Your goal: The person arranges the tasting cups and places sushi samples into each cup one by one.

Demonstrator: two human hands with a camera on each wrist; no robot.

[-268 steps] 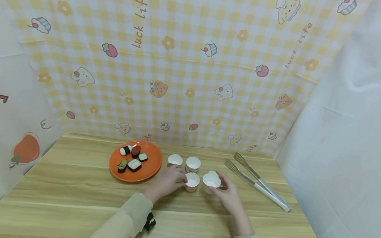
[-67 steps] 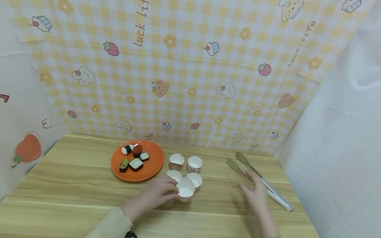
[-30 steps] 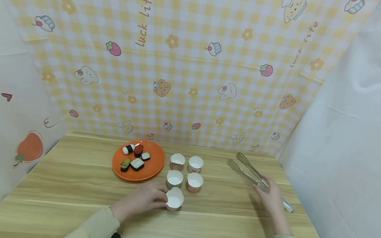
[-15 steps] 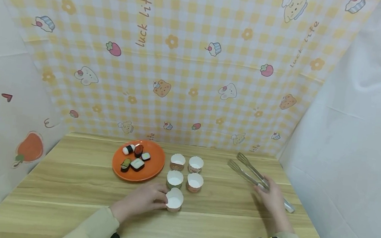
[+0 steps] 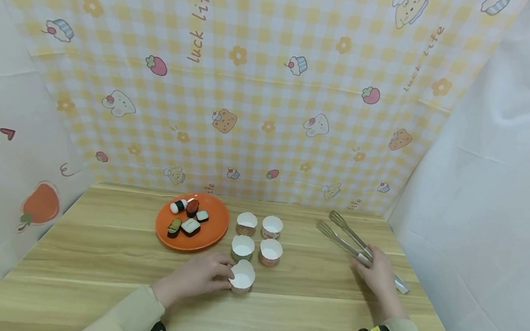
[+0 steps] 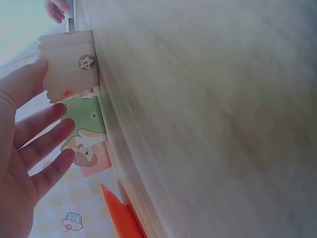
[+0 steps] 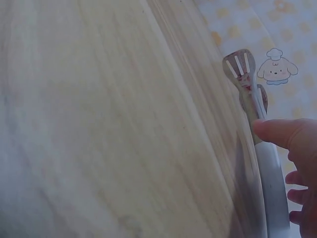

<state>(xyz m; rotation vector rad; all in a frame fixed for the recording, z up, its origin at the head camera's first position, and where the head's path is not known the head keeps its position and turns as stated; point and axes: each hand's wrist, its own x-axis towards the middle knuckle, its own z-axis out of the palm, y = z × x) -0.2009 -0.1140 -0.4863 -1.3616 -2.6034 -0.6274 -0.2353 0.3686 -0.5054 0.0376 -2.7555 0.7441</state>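
Observation:
A paper baking cup (image 5: pixel 241 285) with a scalloped white rim stands at the front of a group of cups. My left hand (image 5: pixel 198 278) holds its left side; in the left wrist view the thumb (image 6: pixel 35 74) touches the cup near the rim, with the other fingers spread. Just behind is a green-sided cup (image 5: pixel 242 251), beside a pink one (image 5: pixel 271 255). Two more cups, one brown (image 5: pixel 246 230) and one patterned (image 5: pixel 271 234), form the back row. On the right, my right hand (image 5: pixel 377 274) grips metal tongs (image 7: pixel 271 183) by the handle, their slotted ends apart.
An orange plate (image 5: pixel 216 229) at the back left carries several sushi pieces (image 5: pixel 190 227). Everything stands on a wooden table (image 5: pixel 289 320), bounded behind by a checked cloth (image 5: pixel 266 150) and at the sides by white cloth.
Since the oldest frame, my right hand has left a cup for the tongs. My left hand has brought one cup to the front; the green cup now stands separately. The last second shows little movement.

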